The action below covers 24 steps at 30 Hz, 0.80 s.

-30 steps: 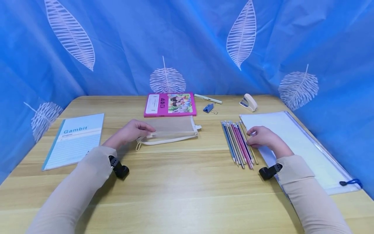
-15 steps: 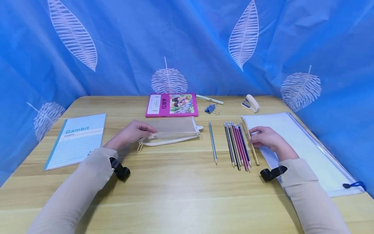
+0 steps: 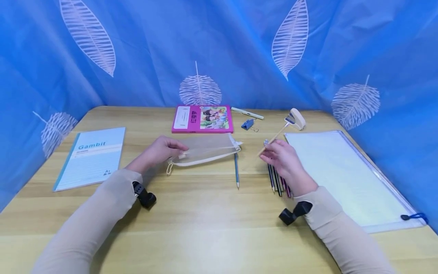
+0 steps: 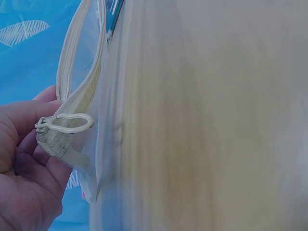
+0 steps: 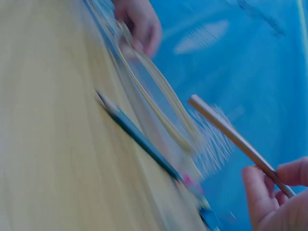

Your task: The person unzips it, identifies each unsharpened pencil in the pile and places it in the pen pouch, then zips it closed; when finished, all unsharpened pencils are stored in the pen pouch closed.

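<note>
My right hand (image 3: 284, 161) has lifted a tan pencil (image 3: 273, 140) off the worktop (image 3: 212, 220) and pinches it, my left hand (image 3: 161, 150) grips the open mesh pouch (image 3: 205, 149), one blue pencil (image 3: 236, 169) lies beside it, and I think none are inside, with the bunch of pencils (image 3: 278, 182) waiting.

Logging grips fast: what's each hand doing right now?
Left hand: holds the mesh pouch at its zipper end.
Right hand: pinches a tan pencil, lifted.
</note>
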Each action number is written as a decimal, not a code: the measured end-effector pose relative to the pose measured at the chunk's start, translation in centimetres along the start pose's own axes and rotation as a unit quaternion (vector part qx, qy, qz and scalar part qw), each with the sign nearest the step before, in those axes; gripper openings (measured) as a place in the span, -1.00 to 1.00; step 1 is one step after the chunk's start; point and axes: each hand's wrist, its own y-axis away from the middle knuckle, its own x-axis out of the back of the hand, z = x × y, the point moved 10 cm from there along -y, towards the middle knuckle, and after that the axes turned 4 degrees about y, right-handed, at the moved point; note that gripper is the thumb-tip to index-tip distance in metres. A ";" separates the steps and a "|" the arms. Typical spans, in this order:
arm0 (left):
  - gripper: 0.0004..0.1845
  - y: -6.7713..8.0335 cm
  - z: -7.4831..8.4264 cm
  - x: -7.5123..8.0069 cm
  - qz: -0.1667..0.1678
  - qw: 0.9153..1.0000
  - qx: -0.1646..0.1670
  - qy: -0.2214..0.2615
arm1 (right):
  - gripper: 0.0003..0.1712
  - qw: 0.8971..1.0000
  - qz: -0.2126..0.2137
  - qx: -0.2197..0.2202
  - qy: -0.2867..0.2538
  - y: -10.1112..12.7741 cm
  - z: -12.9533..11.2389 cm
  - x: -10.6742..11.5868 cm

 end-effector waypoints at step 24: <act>-0.75 0.6 1.9 -2.0 0.029 0.998 -0.031 0.050 | -0.89 0.997 0.047 -0.003 -0.064 -1.1 7.2 -10.7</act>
